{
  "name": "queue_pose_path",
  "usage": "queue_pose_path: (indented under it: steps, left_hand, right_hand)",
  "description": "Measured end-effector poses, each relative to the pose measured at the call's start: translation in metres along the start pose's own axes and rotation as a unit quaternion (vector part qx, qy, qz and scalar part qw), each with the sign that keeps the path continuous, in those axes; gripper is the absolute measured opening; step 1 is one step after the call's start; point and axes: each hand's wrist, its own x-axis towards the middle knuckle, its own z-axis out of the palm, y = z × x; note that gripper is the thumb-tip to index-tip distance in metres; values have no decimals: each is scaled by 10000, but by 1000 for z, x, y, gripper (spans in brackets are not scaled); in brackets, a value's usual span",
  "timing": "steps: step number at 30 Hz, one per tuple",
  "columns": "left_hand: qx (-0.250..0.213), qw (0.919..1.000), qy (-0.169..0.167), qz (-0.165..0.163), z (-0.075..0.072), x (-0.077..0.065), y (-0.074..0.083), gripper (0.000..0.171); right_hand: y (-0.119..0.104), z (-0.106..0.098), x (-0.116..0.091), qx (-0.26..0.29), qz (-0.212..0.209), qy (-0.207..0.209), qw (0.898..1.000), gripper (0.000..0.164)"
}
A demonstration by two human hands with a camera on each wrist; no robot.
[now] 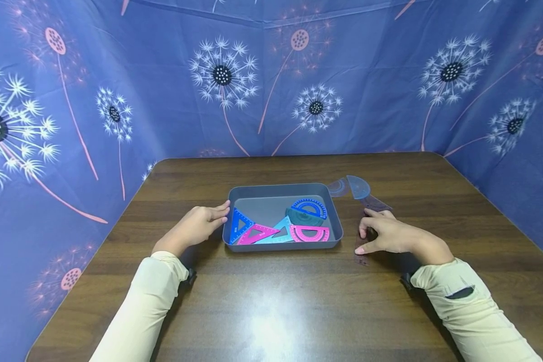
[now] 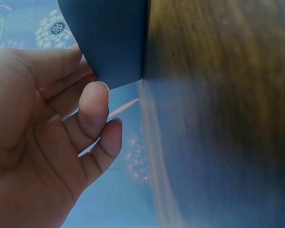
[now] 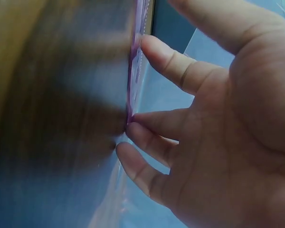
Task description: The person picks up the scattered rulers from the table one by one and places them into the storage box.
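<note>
Left hand (image 1: 194, 229): fingers pretty straight, touching tray (image 1: 262, 198)
Right hand (image 1: 391, 236): spread — fingertips on that purple ruler (image 1: 361, 259)
Ruler: lying on the table (image 1: 199, 306), just right of tray

left hand (image 1: 194, 229): fingertips at grey tray's (image 1: 258, 198) left side | tray: three set squares (image 1: 268, 231), three protractors (image 1: 305, 213) | right hand (image 1: 391, 237): over translucent purple ruler (image 1: 361, 260) | wooden table (image 1: 217, 306): two translucent protractors (image 1: 358, 187) near tray

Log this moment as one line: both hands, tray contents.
left hand: touching left side of tray | right hand: on purple piece right of tray | in tray: set squares, protractors
</note>
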Motion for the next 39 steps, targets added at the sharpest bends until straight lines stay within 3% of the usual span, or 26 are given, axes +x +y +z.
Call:
queue_pose_path:
  steps: [6, 12, 15, 24, 39]
  left_hand:
    - [45, 10000, 28, -6, 0, 0, 0, 39]
    - [-59, 10000, 15, -28, 0, -1, 0, 39]
    - [-120, 9999, 3, -30, 0, -1, 0, 39]
    - [-162, 9998, -32, -73, -1, -2, 2, 40]
    - [-242, 9996, -70, -136, 0, -2, 3, 40]
  right_hand:
    - [7, -3, -1, -276, -181, 247, 9991, 40]
    - [14, -4, -1, -419, 38, 237, 9988, 92]
    - [15, -5, -2, -376, 113, 88, 9992, 103]
    - [12, -6, -3, -460, -19, 245, 9986, 100]
    - [15, -7, -1, 106, 712, 59, 9974, 116]
